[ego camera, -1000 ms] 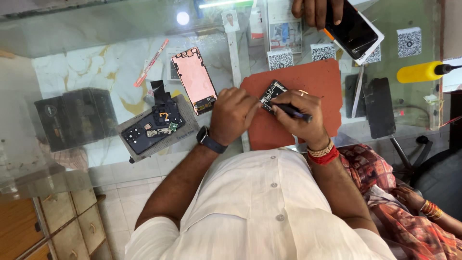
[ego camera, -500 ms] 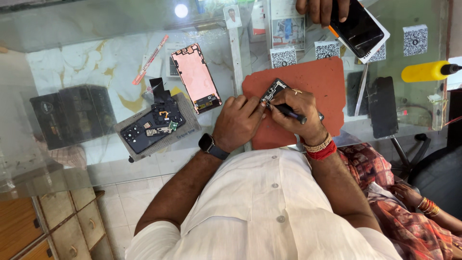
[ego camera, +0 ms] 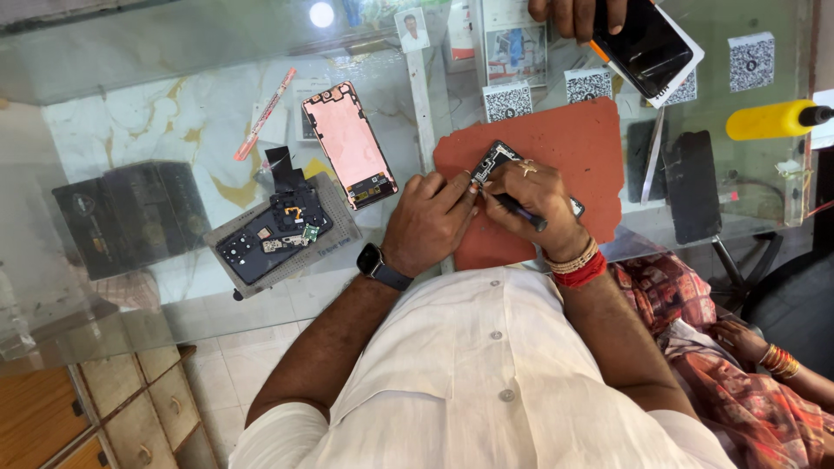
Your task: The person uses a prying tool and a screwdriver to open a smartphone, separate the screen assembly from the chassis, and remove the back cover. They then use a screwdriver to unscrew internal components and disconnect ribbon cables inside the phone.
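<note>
An opened phone body (ego camera: 495, 159) with bare circuitry lies on a red-brown mat (ego camera: 580, 143) on the glass counter. My left hand (ego camera: 427, 221), with a dark watch on its wrist, presses fingertips on the phone's near edge. My right hand (ego camera: 532, 201), with a ring and red bangles, grips a dark slim tool (ego camera: 521, 212) whose tip meets the phone. To the left lie a pink-backed phone panel (ego camera: 349, 143) and a grey tray (ego camera: 228, 238) with a black back cover and small parts.
Another person's hand (ego camera: 578, 12) holds a black phone (ego camera: 647, 43) at the top edge. A yellow bottle (ego camera: 769, 120) lies far right, a dark phone (ego camera: 692, 186) right of the mat, a red-white pen-like tool (ego camera: 265, 113) upper left. A seated person's patterned clothes (ego camera: 738, 373) are lower right.
Both hands stay on the opened phone; the view has shifted slightly. My right hand has turned a little, the tool's tip still on the board.
</note>
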### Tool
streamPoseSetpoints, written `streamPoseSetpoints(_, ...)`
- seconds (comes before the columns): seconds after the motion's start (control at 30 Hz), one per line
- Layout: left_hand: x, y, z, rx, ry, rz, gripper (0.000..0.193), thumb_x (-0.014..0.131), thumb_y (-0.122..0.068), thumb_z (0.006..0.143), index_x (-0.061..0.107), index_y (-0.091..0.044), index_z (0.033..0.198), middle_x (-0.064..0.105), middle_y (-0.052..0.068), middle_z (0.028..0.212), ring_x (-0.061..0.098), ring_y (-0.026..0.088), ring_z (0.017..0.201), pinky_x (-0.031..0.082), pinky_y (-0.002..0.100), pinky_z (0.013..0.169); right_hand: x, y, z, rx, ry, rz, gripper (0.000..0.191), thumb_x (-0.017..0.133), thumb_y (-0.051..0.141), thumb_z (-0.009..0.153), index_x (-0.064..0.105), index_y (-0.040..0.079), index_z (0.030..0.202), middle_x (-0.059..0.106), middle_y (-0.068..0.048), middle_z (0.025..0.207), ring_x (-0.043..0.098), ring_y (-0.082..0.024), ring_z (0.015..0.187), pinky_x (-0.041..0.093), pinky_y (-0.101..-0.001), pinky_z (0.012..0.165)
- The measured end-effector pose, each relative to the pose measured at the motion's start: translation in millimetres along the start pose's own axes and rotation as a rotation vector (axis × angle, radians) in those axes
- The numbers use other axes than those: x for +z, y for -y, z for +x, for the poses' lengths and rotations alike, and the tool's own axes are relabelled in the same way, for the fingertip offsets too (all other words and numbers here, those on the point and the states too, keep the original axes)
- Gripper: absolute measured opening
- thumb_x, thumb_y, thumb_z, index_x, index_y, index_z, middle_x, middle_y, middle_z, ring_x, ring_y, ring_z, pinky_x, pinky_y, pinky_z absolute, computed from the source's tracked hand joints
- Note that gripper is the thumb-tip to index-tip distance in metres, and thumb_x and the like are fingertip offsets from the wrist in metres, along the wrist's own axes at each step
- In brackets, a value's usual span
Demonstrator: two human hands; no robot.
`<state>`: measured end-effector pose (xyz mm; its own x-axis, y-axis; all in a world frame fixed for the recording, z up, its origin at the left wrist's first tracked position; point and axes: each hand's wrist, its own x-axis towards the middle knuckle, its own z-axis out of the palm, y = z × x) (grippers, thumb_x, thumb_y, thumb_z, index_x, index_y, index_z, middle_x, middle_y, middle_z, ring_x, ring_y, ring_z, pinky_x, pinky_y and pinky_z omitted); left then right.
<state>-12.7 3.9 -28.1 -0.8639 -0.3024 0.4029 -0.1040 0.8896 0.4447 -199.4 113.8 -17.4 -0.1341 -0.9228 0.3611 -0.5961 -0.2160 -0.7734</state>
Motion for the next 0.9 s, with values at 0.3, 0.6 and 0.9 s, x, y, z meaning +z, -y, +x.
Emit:
streamPoseSetpoints(0.3, 2, 0, 0, -0.029, -0.082, -0.068, 0.023, 0.074, -0.014, 0.090, 0.072, -0.001, 0.109, 0.066, 0.007, 0.116, 0.057, 0.026, 0.097, 0.046, 0.042, 0.083, 4, 3, -4, -0.108, -0.002, -0.133, 0.016, 0.077, -0.002, 0.083, 0.064, 0.000, 0.093, 0.071, -0.015, 0.093, 0.072, -0.032, 0.088, 0.057, -0.0403, 0.079)
streamPoseSetpoints(0.6, 14, 7, 22, -0.215, -0.088, -0.240, 0.011, 0.071, -0.002, 0.086, 0.064, -0.003, 0.093, 0.061, 0.011, 0.092, 0.061, 0.034, 0.091, 0.050, 0.044, 0.081, 7, -14, -12, 0.039, -0.157, 0.106, 0.013, 0.073, -0.004, 0.086, 0.063, -0.001, 0.093, 0.070, -0.011, 0.088, 0.071, -0.022, 0.080, 0.056, -0.0315, 0.072)
streamPoseSetpoints(0.9, -3, 16, 35, 0.115, 0.054, -0.023, 0.016, 0.064, -0.006, 0.085, 0.068, -0.005, 0.100, 0.061, 0.006, 0.092, 0.060, 0.027, 0.087, 0.051, 0.039, 0.073, 3, -18, -16, 0.110, -0.222, 0.193, 0.012, 0.074, -0.003, 0.086, 0.063, 0.000, 0.091, 0.069, -0.009, 0.087, 0.066, -0.017, 0.076, 0.053, -0.0296, 0.070)
